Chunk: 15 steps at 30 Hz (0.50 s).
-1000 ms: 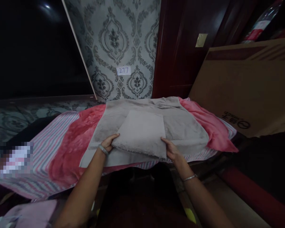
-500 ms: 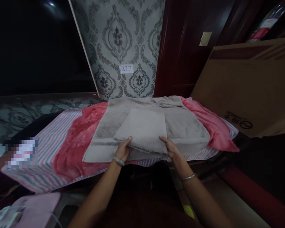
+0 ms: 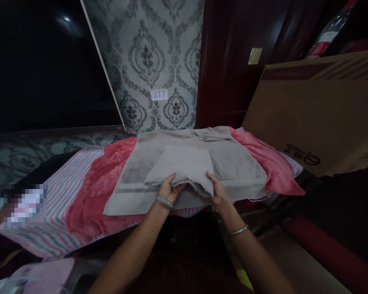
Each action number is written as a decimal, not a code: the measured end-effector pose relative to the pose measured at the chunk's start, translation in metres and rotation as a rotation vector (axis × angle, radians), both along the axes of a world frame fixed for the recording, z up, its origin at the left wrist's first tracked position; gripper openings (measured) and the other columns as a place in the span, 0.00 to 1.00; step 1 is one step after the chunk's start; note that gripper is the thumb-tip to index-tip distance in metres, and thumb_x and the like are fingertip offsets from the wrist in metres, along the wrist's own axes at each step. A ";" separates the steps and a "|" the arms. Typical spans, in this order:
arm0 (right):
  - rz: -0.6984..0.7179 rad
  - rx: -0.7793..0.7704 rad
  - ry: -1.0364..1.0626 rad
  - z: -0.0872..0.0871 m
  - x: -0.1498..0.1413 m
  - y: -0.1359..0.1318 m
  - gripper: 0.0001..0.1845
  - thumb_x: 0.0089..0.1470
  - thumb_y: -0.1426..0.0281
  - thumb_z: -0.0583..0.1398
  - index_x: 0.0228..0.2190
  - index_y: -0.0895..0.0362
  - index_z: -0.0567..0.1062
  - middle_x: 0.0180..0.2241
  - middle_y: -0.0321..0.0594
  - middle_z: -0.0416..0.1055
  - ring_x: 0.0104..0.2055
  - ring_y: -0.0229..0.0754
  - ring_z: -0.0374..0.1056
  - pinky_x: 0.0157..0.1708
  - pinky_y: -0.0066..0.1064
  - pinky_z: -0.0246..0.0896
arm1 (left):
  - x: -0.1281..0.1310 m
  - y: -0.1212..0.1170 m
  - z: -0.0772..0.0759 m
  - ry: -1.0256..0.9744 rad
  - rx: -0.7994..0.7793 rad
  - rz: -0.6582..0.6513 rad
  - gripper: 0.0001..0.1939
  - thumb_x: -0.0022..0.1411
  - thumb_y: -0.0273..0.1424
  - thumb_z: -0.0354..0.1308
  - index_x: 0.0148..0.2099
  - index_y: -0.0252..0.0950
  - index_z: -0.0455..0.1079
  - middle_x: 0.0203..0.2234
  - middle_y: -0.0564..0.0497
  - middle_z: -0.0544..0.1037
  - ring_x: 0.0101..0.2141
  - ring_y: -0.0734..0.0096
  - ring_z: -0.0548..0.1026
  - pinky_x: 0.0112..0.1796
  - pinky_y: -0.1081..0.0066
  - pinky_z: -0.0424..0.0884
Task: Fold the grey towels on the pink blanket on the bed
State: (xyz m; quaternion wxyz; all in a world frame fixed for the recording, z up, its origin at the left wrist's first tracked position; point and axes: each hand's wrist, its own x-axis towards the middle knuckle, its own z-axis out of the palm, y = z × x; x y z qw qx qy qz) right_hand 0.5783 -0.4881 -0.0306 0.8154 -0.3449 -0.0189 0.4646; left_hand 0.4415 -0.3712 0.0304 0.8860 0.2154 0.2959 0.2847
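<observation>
A folded light grey cloth (image 3: 185,163), fuzzy along its near edge, lies on a larger grey towel (image 3: 239,163) spread over the covered surface. My left hand (image 3: 169,191) grips the cloth's near edge, thumb on top and fingers underneath. At the near right corner, my right hand (image 3: 217,190) pinches the cloth the same way. Between the two hands the near edge is lifted and bowed upward, showing its layers. The fingers under the cloth are partly hidden.
Under the towel are a red plush blanket (image 3: 92,196) and a striped sheet (image 3: 61,183). A large cardboard box (image 3: 319,110) leans at the right, with a plastic bottle (image 3: 328,38) behind it. A dark screen (image 3: 46,69) stands at the left.
My left hand has moved right along the cloth's near edge, and its fingers now reach underneath. The edge has bunched up between my hands. The view has shifted slightly.
</observation>
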 end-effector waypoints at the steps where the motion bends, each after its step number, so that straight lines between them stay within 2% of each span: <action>1: -0.016 0.002 0.017 0.000 0.001 0.000 0.17 0.55 0.66 0.62 0.46 0.59 0.77 0.32 0.42 0.81 0.36 0.50 0.79 0.40 0.42 0.77 | -0.002 -0.005 -0.002 0.012 0.011 0.004 0.22 0.59 0.18 0.57 0.55 0.36 0.70 0.31 0.50 0.81 0.28 0.66 0.79 0.30 0.66 0.80; 5: -0.061 -0.039 0.060 -0.012 0.009 -0.005 0.20 0.54 0.68 0.61 0.49 0.61 0.76 0.34 0.44 0.81 0.38 0.50 0.79 0.42 0.42 0.76 | -0.024 -0.014 -0.027 0.074 0.019 -0.013 0.22 0.58 0.17 0.59 0.54 0.38 0.72 0.34 0.48 0.83 0.32 0.64 0.81 0.35 0.63 0.81; 9: 0.021 -0.012 0.036 -0.030 0.015 -0.010 0.22 0.54 0.63 0.61 0.48 0.60 0.78 0.36 0.46 0.81 0.40 0.52 0.79 0.46 0.44 0.74 | -0.060 0.009 -0.047 0.018 -0.020 0.024 0.17 0.59 0.21 0.57 0.50 0.39 0.75 0.36 0.47 0.83 0.36 0.60 0.81 0.37 0.61 0.79; 13: 0.060 0.028 0.053 -0.038 0.021 -0.008 0.23 0.54 0.59 0.61 0.46 0.60 0.78 0.36 0.47 0.81 0.42 0.53 0.78 0.51 0.46 0.70 | -0.088 0.050 -0.045 -0.001 0.033 0.120 0.17 0.58 0.22 0.55 0.48 0.38 0.76 0.39 0.47 0.84 0.38 0.61 0.81 0.38 0.62 0.78; 15: 0.045 0.018 0.076 -0.036 0.024 -0.005 0.21 0.53 0.59 0.61 0.44 0.60 0.79 0.35 0.46 0.81 0.42 0.52 0.78 0.51 0.45 0.69 | -0.094 0.072 -0.038 0.060 0.069 0.064 0.16 0.57 0.24 0.56 0.47 0.35 0.77 0.40 0.45 0.83 0.36 0.61 0.81 0.37 0.64 0.78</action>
